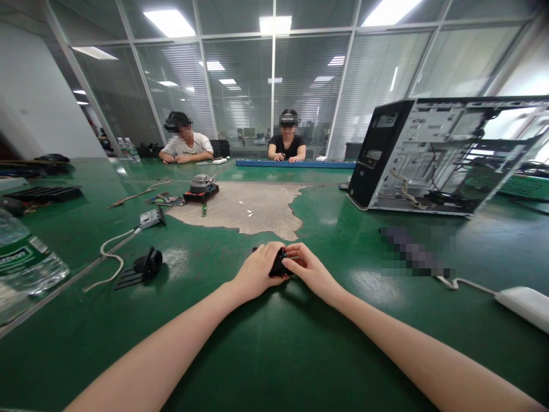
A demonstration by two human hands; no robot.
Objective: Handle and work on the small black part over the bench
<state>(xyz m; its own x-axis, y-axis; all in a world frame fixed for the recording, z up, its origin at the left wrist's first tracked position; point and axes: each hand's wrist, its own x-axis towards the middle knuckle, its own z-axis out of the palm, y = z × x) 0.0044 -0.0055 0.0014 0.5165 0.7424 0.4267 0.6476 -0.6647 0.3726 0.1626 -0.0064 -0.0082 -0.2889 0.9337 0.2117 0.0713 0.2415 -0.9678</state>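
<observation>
Hands [261, 264] [312, 270] hold a black part [279, 264], mostly covered, its long axis unclear.

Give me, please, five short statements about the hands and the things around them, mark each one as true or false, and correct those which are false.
1. The left hand and the right hand are both on one small black part. True.
2. The open computer case stands to the left of the hands. False: it stands to their right.
3. The large bottle at the left edge has a green label. True.
4. Only one other person is at the far side. False: there are two, one in a white top and one in a black top.
5. The green table has an irregular greyish patch beyond the hands. True.
</observation>
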